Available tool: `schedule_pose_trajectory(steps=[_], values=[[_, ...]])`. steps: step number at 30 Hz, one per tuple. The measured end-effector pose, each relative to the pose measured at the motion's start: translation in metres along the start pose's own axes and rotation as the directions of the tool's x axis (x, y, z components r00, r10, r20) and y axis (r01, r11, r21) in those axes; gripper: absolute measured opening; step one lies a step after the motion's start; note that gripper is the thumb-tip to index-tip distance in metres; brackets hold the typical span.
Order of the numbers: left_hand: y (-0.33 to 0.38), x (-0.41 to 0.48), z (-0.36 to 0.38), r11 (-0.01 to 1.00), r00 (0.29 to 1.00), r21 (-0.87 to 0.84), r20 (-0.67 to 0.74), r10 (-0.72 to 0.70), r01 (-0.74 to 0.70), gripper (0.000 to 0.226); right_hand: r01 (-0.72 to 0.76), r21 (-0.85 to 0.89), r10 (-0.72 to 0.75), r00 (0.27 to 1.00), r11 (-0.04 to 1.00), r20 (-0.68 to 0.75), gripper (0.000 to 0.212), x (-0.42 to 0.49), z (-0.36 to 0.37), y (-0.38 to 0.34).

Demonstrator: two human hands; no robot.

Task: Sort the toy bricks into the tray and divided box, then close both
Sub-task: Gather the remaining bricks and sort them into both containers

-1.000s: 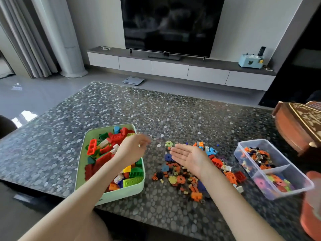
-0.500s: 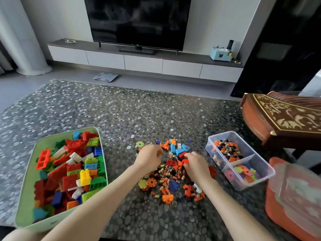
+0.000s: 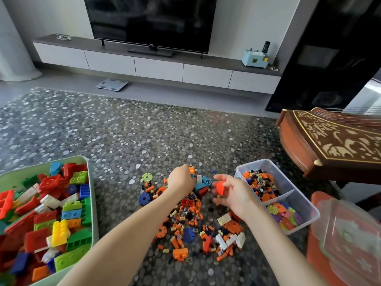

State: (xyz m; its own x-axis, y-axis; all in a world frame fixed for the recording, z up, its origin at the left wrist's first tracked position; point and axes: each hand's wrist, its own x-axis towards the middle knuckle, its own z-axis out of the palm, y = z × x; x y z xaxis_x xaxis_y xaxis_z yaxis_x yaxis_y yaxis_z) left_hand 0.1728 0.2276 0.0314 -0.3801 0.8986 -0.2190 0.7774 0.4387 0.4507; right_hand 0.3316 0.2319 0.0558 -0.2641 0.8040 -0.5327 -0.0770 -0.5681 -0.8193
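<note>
A heap of small toy bricks (image 3: 191,226), mostly orange, lies on the pebbled table between a pale green tray (image 3: 92,195) full of large bricks at the left and a clear divided box (image 3: 288,176) at the right. My left hand (image 3: 181,179) reaches down into the far end of the heap with curled fingers; what it grips is hidden. Lifted a little above the heap, my right hand (image 3: 235,195) holds a red brick (image 3: 221,187) between thumb and fingers. The box holds small bricks in its far half and flower discs in its near half.
A clear lid (image 3: 354,242) lies on an orange stool (image 3: 317,250) at the right. A carved wooden instrument (image 3: 338,145) juts over the table's far right. Green (image 3: 147,177) and blue (image 3: 144,198) gear discs lie left of the heap. Beyond stands a TV cabinet (image 3: 156,67).
My view has swung right and downward. Both hands dropped from above the table into the heap, and my right hand has come up with a red brick.
</note>
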Motion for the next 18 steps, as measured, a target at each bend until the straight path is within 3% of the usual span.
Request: schedule_pose_trajectory(steps=[2,3,4,6,7,8,10,12,13,14,16,18], values=[[-0.001,0.002,-0.002,1.000,1.000,0.013,0.016,0.009,-0.010,0.018,0.000,-0.035,-0.002,0.998,0.999,-0.058,0.020,0.012,0.009,0.000],[-0.004,0.002,-0.004,1.000,1.000,0.014,0.016,0.016,-0.016,0.014,0.029,-0.189,-0.051,0.992,0.982,-0.116,0.017,0.020,0.013,0.000],[-0.007,0.001,-0.006,1.000,1.000,0.002,0.007,0.013,-0.013,0.015,0.062,-0.428,-0.137,0.979,0.902,-0.148,0.022,0.027,0.015,0.000],[-0.017,-0.002,-0.014,0.997,1.000,-0.071,-0.026,0.015,-0.017,0.021,0.121,-0.840,-0.319,0.945,0.528,-0.065,0.037,0.038,0.018,0.002],[-0.023,-0.004,-0.019,0.991,0.999,-0.136,-0.030,0.013,-0.017,0.020,0.132,-0.923,-0.337,0.941,0.361,0.003,0.041,0.042,0.018,0.003],[-0.027,-0.006,-0.024,0.973,1.000,-0.231,-0.013,-0.003,0.000,0.017,0.141,-0.954,-0.316,0.947,0.263,0.053,0.043,0.043,0.019,0.003],[-0.029,-0.011,-0.031,0.848,0.991,-0.516,0.112,-0.070,0.118,0.016,0.156,-0.963,-0.274,0.957,0.220,0.092,0.039,0.045,0.019,0.004],[-0.022,-0.018,-0.033,0.643,0.960,-0.721,0.268,-0.083,0.257,0.022,0.177,-0.954,-0.287,0.952,0.244,0.103,0.036,0.043,0.014,0.005],[-0.017,-0.020,-0.031,0.642,0.956,-0.721,0.287,-0.066,0.261,0.025,0.189,-0.939,-0.316,0.944,0.288,0.093,0.039,0.041,0.011,0.005],[-0.013,-0.022,-0.028,0.737,0.964,-0.644,0.261,-0.040,0.205,0.026,0.189,-0.910,-0.344,0.937,0.369,0.055,0.045,0.038,0.008,0.006],[-0.005,-0.026,-0.017,0.944,0.985,-0.328,0.158,0.075,-0.019,0.026,0.135,-0.740,-0.317,0.942,0.659,-0.110,0.046,0.033,0.002,0.007],[0.000,-0.027,-0.002,0.978,0.974,-0.053,0.090,0.207,-0.202,0.031,0.023,-0.473,-0.152,0.960,0.881,-0.236,0.037,0.025,-0.001,0.006]])
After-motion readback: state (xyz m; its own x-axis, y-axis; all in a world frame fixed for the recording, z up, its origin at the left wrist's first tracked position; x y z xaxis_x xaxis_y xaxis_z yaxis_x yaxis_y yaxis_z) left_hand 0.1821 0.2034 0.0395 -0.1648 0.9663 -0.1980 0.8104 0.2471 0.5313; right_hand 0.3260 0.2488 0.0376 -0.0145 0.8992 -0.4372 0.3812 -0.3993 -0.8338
